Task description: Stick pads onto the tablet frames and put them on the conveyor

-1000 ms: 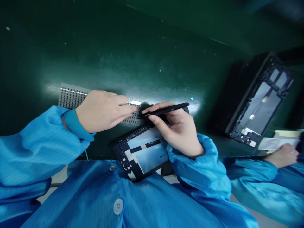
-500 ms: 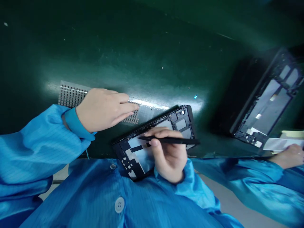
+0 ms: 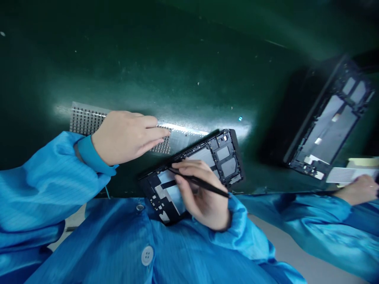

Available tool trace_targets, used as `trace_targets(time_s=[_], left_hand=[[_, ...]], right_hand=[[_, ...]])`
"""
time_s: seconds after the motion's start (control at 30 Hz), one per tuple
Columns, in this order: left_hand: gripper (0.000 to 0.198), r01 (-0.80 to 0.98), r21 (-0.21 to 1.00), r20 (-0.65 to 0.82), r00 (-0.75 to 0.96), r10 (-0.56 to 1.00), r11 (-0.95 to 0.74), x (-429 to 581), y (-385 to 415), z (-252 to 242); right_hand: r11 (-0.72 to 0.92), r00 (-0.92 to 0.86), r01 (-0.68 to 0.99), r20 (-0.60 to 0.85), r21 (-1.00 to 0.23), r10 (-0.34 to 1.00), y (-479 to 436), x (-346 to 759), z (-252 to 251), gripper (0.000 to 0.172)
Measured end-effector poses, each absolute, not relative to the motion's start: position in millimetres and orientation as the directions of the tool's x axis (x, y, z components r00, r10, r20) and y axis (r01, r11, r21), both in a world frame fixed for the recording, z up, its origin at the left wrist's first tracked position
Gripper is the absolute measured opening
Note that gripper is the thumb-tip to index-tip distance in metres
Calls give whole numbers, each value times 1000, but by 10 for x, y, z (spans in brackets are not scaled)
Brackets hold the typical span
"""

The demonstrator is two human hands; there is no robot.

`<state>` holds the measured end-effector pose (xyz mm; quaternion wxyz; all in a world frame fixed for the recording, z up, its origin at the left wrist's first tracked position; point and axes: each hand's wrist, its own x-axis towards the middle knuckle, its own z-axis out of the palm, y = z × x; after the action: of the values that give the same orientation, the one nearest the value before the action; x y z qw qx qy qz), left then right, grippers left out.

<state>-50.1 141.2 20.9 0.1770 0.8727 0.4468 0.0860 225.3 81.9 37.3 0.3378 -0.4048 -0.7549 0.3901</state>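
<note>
My left hand (image 3: 126,136) lies on a grey sheet of small parts in a grid (image 3: 85,118), fingers pressed together and pointing right at the sheet's near edge. My right hand (image 3: 201,195) is closed on black tweezers (image 3: 198,182), their tip at the left over a black device frame (image 3: 192,173) that rests tilted at the table's front edge against my blue coat. The frame's inside shows grey plates and black strips.
The table (image 3: 177,59) is dark green. A second open black device frame (image 3: 328,122) lies at the right. A co-worker's hand (image 3: 359,189) in a blue sleeve rests by a white ribbed sheet (image 3: 343,175) at the far right.
My right hand has drawn back from the parts sheet toward me and brought the tweezers down over the device frame, uncovering its far end. My left hand has stayed on the sheet.
</note>
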Motion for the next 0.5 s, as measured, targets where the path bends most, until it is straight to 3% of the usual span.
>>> trace_targets(time_s=[0.2, 0.5], left_hand=[[46, 739, 373, 5, 604, 797, -562, -514, 1417, 185], [45, 729, 377, 40, 603, 797, -571, -517, 1406, 180]], right_hand=[[323, -532, 434, 50, -841, 845, 1447, 2354, 405, 12], [317, -579, 438, 6, -842, 816, 1555, 2347, 423, 9]])
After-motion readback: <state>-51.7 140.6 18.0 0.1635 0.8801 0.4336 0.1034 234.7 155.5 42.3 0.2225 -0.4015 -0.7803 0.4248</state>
